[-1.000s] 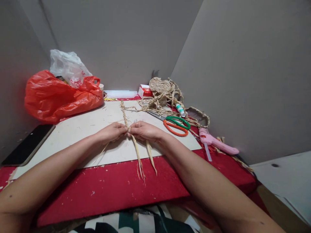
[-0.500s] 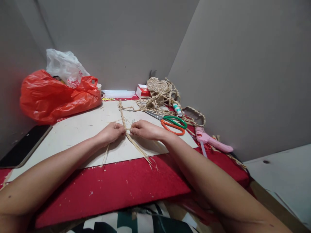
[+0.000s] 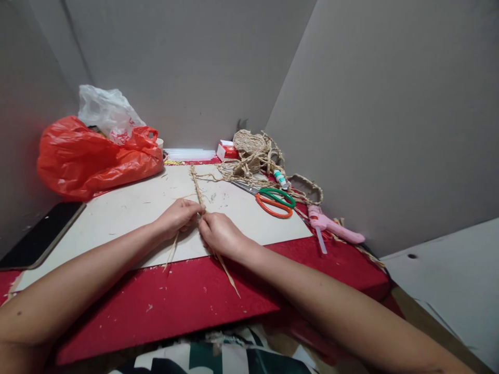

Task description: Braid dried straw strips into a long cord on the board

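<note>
A thin braid of straw-coloured fibre [image 3: 197, 187] runs from the back of the white board down to my hands. My left hand [image 3: 182, 214] pinches its lower end between thumb and forefinger. Close beside it on the right, my right hand [image 3: 219, 234] has its fingers closed round the loose fibre strands [image 3: 230, 275], whose ends come out below it and hang over the board's front edge. A few more loose strands [image 3: 171, 249] trail beneath my left hand. My right fingertips are partly hidden behind the hand.
Scissors [image 3: 275, 201] with green and orange handles lie right of the braid, before a heap of braided cord [image 3: 253, 150]. A pink glue gun [image 3: 337, 228] rests at the right. A red plastic bag [image 3: 97, 161] and a phone [image 3: 42, 234] are at the left on the white board [image 3: 117, 223] and red cloth [image 3: 175, 306].
My right hand has moved down and towards me, turning over the strands just below my left hand's pinch. The left hand stays at the braid's end. The view has shifted slightly.
</note>
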`<state>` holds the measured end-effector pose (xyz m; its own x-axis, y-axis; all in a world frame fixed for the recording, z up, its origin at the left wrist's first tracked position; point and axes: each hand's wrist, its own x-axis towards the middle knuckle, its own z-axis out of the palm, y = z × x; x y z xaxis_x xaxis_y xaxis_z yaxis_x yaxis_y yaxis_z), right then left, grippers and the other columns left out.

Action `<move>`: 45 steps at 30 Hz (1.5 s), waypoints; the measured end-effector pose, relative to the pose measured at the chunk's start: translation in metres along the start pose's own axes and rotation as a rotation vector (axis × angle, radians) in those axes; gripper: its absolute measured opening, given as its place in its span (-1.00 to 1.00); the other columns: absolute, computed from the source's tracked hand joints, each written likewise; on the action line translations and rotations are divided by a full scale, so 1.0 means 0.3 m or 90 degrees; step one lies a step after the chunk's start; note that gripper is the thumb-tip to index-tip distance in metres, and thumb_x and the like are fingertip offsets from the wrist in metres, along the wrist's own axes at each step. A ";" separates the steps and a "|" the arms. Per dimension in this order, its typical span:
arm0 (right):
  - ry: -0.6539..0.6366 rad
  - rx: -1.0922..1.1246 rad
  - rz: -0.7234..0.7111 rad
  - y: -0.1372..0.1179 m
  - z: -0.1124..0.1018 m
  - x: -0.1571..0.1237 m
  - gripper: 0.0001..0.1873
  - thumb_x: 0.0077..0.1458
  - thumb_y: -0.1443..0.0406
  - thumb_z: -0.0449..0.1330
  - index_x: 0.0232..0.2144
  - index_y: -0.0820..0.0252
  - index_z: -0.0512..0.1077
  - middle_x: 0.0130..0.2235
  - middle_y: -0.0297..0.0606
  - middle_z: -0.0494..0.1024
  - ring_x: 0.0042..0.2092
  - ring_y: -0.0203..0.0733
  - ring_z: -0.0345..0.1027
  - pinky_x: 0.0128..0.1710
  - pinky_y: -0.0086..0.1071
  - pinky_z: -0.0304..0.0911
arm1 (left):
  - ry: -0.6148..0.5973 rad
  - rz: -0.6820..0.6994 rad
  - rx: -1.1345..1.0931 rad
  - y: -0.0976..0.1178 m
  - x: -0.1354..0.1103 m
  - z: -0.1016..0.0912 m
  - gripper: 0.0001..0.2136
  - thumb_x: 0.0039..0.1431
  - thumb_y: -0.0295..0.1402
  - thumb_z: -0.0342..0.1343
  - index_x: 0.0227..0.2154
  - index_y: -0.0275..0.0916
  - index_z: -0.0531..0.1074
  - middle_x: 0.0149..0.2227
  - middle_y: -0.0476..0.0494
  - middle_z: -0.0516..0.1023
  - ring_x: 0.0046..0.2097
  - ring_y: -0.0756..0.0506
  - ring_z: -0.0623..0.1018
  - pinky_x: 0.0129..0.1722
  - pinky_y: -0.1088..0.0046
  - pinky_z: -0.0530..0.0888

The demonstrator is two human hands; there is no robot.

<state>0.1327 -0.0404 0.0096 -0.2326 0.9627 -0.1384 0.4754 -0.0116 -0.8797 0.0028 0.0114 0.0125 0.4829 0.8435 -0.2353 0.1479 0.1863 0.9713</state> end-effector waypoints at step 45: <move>-0.032 0.518 0.153 0.007 -0.049 0.081 -0.72 -0.08 0.42 0.10 -0.70 0.21 0.09 -0.77 -0.57 -0.03 -0.72 -0.53 -0.28 -0.75 -0.59 -0.34 | 0.066 0.091 0.924 0.036 -0.121 0.094 -0.72 0.06 -0.46 -0.08 -0.17 -0.36 0.38 -0.43 -0.30 0.50 -0.40 -0.16 0.47 -0.42 0.41 0.24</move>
<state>0.1404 -0.0132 0.0111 -0.2496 0.8963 -0.3666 -0.2371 -0.4236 -0.8743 0.0111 -0.0314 0.0304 0.5139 0.8543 -0.0776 0.8572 -0.5081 0.0837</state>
